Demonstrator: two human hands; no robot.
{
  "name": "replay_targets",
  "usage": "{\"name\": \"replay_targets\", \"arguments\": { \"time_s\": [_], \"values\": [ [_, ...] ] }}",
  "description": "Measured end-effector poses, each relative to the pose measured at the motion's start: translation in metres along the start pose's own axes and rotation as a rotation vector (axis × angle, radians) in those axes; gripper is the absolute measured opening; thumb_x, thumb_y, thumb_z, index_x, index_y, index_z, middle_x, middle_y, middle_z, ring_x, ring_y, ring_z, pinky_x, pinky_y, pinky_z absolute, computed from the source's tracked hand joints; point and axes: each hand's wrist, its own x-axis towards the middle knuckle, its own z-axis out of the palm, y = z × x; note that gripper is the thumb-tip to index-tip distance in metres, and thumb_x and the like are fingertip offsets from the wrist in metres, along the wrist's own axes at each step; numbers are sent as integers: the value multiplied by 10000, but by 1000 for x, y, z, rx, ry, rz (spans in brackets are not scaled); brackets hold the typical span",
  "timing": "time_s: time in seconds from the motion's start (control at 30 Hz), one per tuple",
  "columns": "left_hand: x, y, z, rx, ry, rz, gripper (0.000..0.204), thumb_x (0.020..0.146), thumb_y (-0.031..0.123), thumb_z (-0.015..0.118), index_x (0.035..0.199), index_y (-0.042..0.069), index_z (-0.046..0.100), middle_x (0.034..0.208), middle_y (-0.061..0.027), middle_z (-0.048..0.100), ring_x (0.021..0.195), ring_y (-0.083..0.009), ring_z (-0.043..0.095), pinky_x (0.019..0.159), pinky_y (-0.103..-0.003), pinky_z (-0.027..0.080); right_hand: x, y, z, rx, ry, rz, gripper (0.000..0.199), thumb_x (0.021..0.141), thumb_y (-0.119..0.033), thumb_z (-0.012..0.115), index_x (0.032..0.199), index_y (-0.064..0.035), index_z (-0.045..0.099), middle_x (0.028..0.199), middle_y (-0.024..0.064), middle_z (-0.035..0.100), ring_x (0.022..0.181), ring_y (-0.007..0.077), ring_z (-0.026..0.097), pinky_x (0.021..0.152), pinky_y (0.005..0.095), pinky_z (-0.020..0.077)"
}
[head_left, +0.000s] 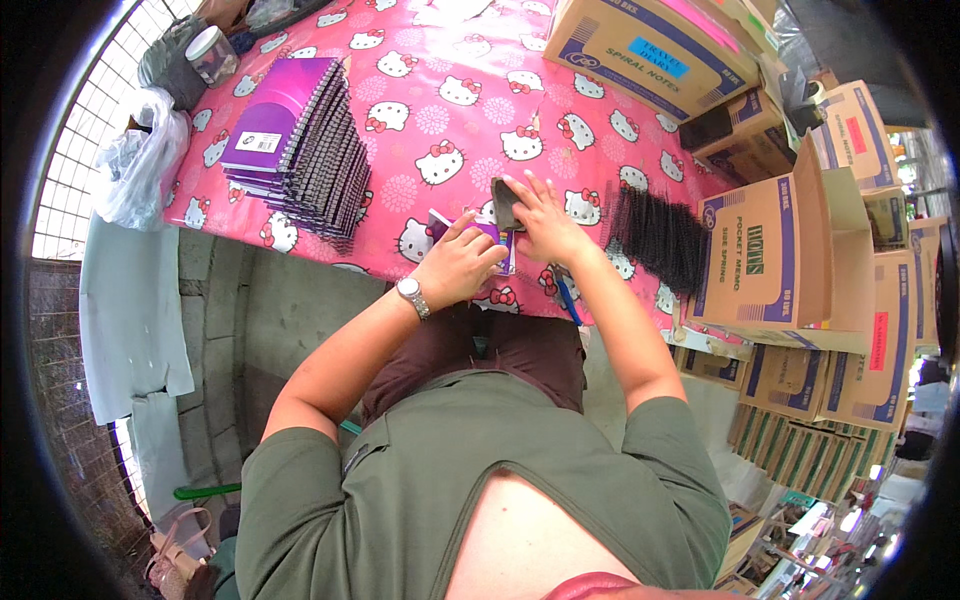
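Pink cloth, printed with white cat faces and red bows, covers the table; its front edge runs along the person's lap. Near that edge lies a purple notebook, partly hidden under the hands. The left hand, a watch at its wrist, rests over the notebook with fingers bent; the right hand spreads its fingers beside it, touching a dark grey piece — whether either hand pinches anything I cannot tell. A blue tool lies by the right forearm.

To the left rises a tall stack of purple spiral notebooks, with a clear jar and a pale plastic bag beyond. On the right, black wire spirals heap against an open carton; more cartons pile behind. Around it all: wire mesh, a block wall and grey floor.
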Motion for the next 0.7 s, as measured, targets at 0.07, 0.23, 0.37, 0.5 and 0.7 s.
{"name": "replay_targets", "arguments": {
  "time_s": [0.07, 0.23, 0.37, 0.5, 0.7],
  "values": [
    [0, -4, 2, 17, -57, 18, 258, 865, 272, 676, 1083, 137, 645, 1018, -49, 635, 1115, -236, 570, 1187, -531, 234, 18, 17, 1, 205, -65, -56, 366, 692, -144, 725, 1000, -2, 588, 1525, 176, 370, 1355, 411, 410, 1151, 482, 340],
    [-11, 0, 1, 87, 179, -141, 323, 831, 376, 717, 1081, 184, 648, 1080, -16, 607, 1199, -245, 514, 1096, -752, 156, 7, 15, -19, 1064, -3, 272, 451, 676, -147, 731, 1106, -20, 677, 1441, 150, 449, 1310, 309, 487, 1122, 421, 371],
    [-17, -10, 12, 33, 141, -219, 358, 748, 357, 795, 1028, 188, 649, 1088, -15, 583, 1169, -263, 503, 1086, -658, 243, -35, -11, -22, 1464, -181, 152, 506, 682, -116, 690, 1171, 17, 675, 1374, 75, 455, 1281, 261, 509, 1103, 396, 386],
    [-6, -8, 11, -44, 172, -76, 355, 718, 324, 814, 993, 175, 647, 1107, -48, 569, 1118, -259, 512, 993, -460, 363, -46, -24, -22, 1357, -125, 340, 486, 704, -180, 730, 1175, -69, 697, 1272, 67, 484, 1197, 219, 499, 1027, 357, 411],
    [-1, -10, 1, -93, 138, -60, 382, 726, 343, 807, 1010, 150, 640, 1111, -71, 569, 1144, -283, 524, 987, -458, 386, -59, -25, -12, 1361, -48, 418, 484, 689, -207, 760, 1159, -110, 694, 1206, 51, 498, 1178, 195, 469, 1008, 324, 392]
  ]
}}
